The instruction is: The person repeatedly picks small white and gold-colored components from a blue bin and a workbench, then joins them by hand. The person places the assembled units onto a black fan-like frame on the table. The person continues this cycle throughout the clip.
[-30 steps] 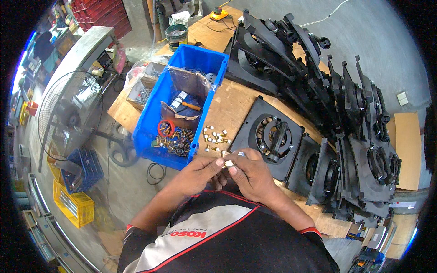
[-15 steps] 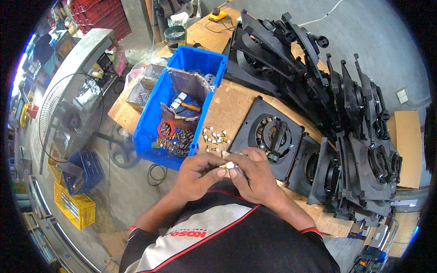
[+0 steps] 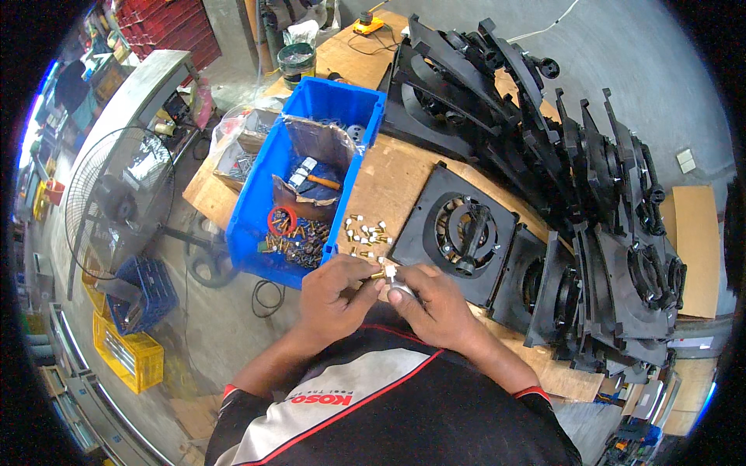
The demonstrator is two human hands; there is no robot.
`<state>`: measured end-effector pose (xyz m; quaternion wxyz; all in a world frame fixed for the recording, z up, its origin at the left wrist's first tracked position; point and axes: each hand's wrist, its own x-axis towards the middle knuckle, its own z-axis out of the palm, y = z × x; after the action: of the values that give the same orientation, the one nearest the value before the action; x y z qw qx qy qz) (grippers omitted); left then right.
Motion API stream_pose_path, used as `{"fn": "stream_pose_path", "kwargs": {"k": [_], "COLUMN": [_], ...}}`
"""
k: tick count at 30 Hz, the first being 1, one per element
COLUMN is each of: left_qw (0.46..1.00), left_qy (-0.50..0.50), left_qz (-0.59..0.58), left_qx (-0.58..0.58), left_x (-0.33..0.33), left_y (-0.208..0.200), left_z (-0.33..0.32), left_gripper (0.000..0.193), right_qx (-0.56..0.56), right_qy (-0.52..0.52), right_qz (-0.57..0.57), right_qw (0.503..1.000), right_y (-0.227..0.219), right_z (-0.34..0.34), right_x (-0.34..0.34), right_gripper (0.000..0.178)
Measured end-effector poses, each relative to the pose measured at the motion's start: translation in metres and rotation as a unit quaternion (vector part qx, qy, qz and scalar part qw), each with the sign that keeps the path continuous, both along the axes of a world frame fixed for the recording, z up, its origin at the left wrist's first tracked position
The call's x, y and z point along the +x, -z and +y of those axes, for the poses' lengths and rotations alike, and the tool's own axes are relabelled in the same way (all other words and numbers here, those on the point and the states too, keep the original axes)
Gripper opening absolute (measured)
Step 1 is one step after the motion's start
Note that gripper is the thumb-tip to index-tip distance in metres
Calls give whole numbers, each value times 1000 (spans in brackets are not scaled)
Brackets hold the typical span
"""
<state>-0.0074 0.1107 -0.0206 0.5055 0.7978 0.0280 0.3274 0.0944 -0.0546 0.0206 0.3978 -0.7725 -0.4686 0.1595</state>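
Close in front of my body, both hands meet over a small brass fitting with a white end (image 3: 390, 271). My left hand (image 3: 332, 301) pinches its brass side between thumb and fingertips. My right hand (image 3: 435, 309) is closed at the white end, fingers curled and partly hiding it. Just beyond the hands, several similar brass fittings with white ends (image 3: 367, 233) lie loose on the wooden table (image 3: 392, 175). A square black plate with a round centre and a black bar across it (image 3: 458, 233) lies flat to their right.
A blue bin (image 3: 252, 225) at the left holds loose brass and dark metal parts, a red ring (image 3: 282, 220), cardboard pieces and a wooden-handled hammer (image 3: 322, 181). Stacked black plate assemblies (image 3: 598, 256) crowd the right side. A stand fan (image 3: 116, 198) is farther left.
My fingers have shifted around the small fitting, and its brass part now shows toward the left. My right thumb has turned slightly. The surroundings look the same.
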Motion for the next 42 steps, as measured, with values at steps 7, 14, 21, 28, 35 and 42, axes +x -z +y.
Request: {"fn": "stream_pose_path", "kwargs": {"k": [7, 14, 21, 28, 35, 42], "left_qw": [988, 980, 807, 878, 942, 988], "left_qy": [-9, 89, 282, 222, 139, 105], "left_qz": [-39, 39, 256, 152, 15, 112], "left_qx": [152, -172, -451, -397, -305, 0], "left_x": [2, 3, 3, 2, 0, 4], "left_y": [8, 8, -1, 6, 20, 4], "left_z": [1, 0, 19, 10, -4, 7], "left_gripper": [27, 16, 34, 23, 23, 40], "right_qx": [-41, 3, -43, 7, 1, -61], "right_qy": [34, 29, -11, 21, 20, 20], "right_qz": [167, 38, -118, -110, -67, -135], "right_qw": [985, 999, 992, 994, 998, 989], "right_y": [12, 12, -2, 0, 0, 6], "right_z": [-1, -2, 1, 3, 4, 6], "right_x": [4, 8, 6, 3, 2, 8], "right_gripper": [37, 31, 29, 30, 24, 21]}}
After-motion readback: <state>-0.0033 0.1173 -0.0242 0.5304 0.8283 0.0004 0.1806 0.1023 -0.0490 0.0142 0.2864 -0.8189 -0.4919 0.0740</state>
